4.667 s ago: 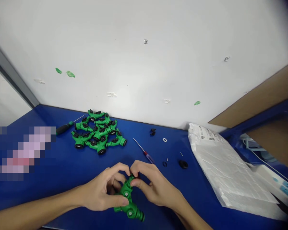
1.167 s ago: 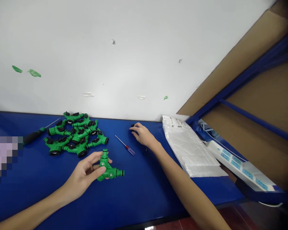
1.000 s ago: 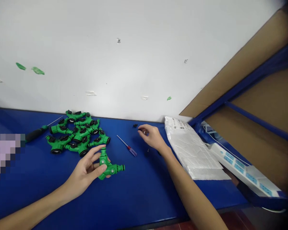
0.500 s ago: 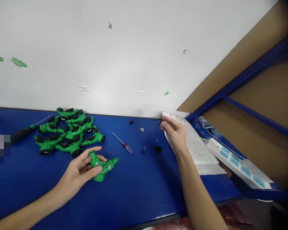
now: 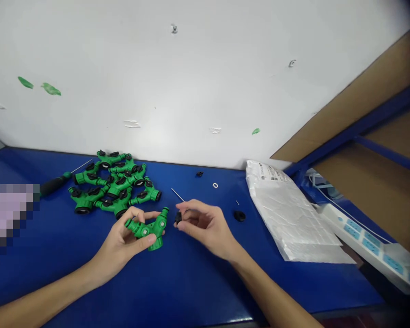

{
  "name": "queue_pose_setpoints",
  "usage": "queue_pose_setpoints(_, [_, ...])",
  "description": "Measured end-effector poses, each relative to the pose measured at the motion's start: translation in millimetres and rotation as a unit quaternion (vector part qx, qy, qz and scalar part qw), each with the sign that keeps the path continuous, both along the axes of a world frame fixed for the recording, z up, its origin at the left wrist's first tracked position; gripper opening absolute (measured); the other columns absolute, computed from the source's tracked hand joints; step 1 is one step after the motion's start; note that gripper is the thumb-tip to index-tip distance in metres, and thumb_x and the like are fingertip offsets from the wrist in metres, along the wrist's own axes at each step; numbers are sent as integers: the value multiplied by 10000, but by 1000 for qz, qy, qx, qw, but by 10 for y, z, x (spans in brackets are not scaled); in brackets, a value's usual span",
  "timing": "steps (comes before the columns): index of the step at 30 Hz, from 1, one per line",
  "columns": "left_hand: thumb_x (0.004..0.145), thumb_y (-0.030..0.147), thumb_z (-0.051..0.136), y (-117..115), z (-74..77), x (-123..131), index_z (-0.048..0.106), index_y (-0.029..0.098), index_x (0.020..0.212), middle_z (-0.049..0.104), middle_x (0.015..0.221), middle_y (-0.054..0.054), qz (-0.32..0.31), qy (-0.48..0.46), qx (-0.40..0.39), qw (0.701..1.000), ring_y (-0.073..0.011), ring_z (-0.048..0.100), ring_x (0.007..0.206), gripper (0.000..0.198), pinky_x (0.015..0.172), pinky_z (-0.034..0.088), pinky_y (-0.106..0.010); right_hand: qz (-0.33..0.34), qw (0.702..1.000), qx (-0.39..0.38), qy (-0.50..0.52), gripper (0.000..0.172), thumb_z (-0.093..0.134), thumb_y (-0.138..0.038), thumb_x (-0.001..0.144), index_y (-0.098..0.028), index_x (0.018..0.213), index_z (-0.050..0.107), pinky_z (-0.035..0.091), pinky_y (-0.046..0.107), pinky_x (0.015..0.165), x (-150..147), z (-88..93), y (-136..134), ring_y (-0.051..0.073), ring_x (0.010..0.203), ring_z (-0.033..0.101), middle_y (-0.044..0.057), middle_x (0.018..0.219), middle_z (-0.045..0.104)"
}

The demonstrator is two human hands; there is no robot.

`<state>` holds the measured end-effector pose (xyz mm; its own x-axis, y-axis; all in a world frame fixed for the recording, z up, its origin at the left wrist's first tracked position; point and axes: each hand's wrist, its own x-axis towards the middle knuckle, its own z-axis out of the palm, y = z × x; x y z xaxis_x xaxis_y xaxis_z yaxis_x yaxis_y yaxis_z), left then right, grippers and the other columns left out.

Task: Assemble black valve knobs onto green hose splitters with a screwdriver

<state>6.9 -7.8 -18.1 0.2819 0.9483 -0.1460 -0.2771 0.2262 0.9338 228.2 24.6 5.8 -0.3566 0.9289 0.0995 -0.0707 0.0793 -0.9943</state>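
My left hand grips a green Y-shaped hose splitter by its body, thumb in front. Two small square stems show on the splitter, without black levers on them. Between the thumb and fingers of my right hand is a small black valve lever, held just right of the splitter and apart from it. Behind that hand a screwdriver lies on the table, its handle hidden. Farther back are another black lever and a white ring. A black round cap and a small screw lie to the right.
Several green splitters with black levers are heaped at the back left of the blue table. Beside them lies a dark-handled screwdriver. A white plastic bag and a power strip are at the right. A white wall rises behind.
My right hand has come from beside the plastic bag to the splitter, bringing the black lever. My left hand has turned the splitter slightly. The camera view has shifted.
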Motion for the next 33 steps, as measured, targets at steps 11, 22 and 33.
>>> queue_pose_setpoints(11, [923,443,535,-113,-11,-40,619,240,1023,338,1554,-103,-62,71,73,993,-364,319,1417,241,1016,456,-425,-10,998,38,-56,205,713,-223,795,-226,993,764,546,293,702,-176,-151,-123,133,746,622,38,892,633])
queue_pose_setpoints(22, [936,351,533,-178,-70,-24,228,341,1523,198,1627,-4,-78,186,127,971,-296,141,1488,661,1195,163,-494,-37,995,-86,33,255,818,-298,694,-206,928,776,555,301,664,-257,-254,-98,140,651,671,5,747,696])
queue_pose_setpoints(33, [901,350,596,-172,-168,22,167,406,1520,331,1579,-66,-20,217,123,968,-316,491,1322,755,1042,469,-458,-42,989,-140,40,280,854,-315,621,-151,838,785,524,272,560,-271,-179,-122,137,566,650,15,625,712])
